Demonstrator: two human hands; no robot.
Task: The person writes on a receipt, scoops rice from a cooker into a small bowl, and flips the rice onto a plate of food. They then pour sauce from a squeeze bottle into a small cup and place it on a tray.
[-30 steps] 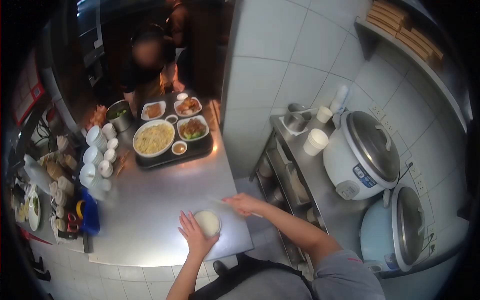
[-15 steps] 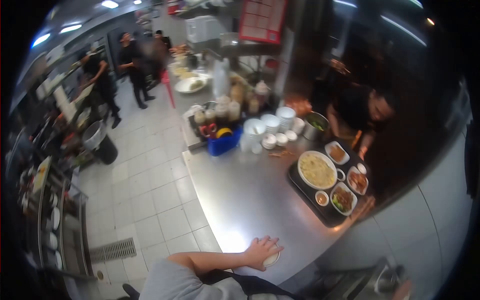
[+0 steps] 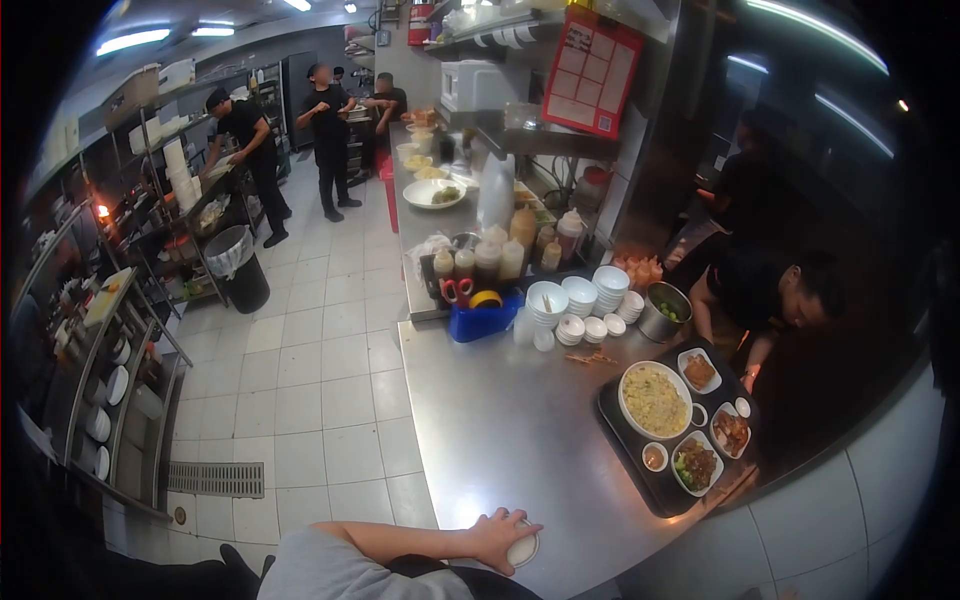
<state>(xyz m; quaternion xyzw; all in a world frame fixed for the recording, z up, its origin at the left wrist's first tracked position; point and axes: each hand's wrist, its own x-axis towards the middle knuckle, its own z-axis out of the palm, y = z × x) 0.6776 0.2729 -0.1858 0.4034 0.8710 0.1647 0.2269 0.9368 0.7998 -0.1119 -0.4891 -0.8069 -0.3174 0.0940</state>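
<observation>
My left hand (image 3: 497,538) reaches in from the lower left over the steel counter (image 3: 480,430). Its fingers curl over a small round white bowl (image 3: 522,550) near the counter's front edge, covering part of it. What the bowl holds, if anything, is hard to make out. My right hand is out of view. Farther right, a black tray (image 3: 622,447) carries a large white bowl of fried rice (image 3: 655,401), several smaller dishes of meat and greens, and a small sauce cup (image 3: 655,457).
A co-worker (image 3: 750,300) leans over the tray's far side. Stacked white bowls (image 3: 580,296), a metal pot of greens (image 3: 663,312), a blue bin (image 3: 485,318) and squeeze bottles (image 3: 487,258) line the counter's back. Other people stand beyond the tiled floor, near a trash bin (image 3: 236,268).
My view has shifted, so the counter and tray appear lower. My left hand stays on the small white bowl. A blurred hand at the lower right has left the view.
</observation>
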